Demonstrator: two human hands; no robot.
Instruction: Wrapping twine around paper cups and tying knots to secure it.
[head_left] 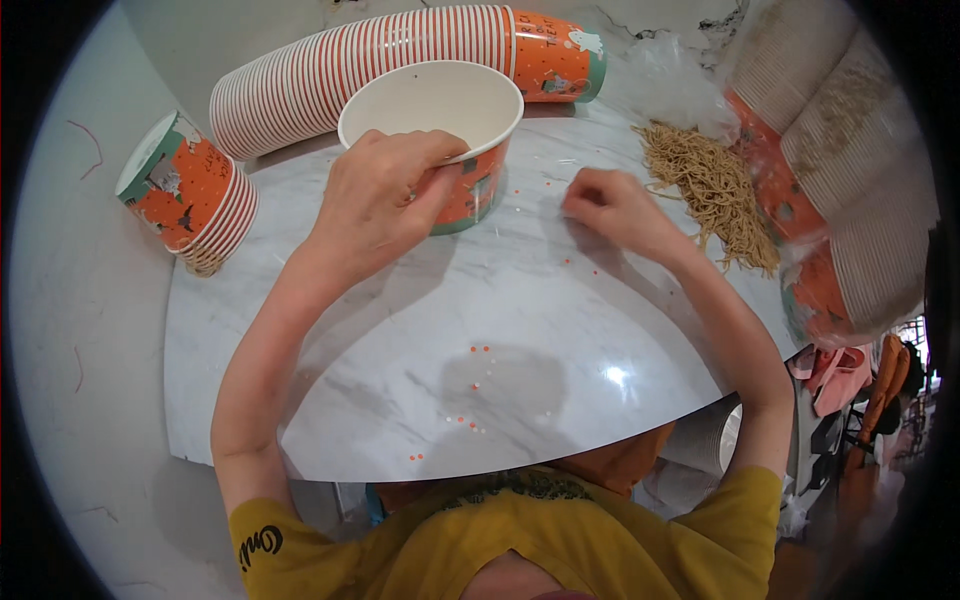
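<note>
Head view: a white, grey-veined table meets a pale wall, striped orange paper tubs nested lengthwise along its far edge. Just nearer, one white-lined, orange-and-green paper tub, its rim pinched by the left hand! Right hand, fingers curled together, is beside tan strings toward the right edge; tiny orange specks dot the near side.

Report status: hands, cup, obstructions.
Left hand gripping paper cup by rim. Right hand curled, off the cup; contents unclear. Cup's mouth uncovered. Brown strings beside right hand.
</note>
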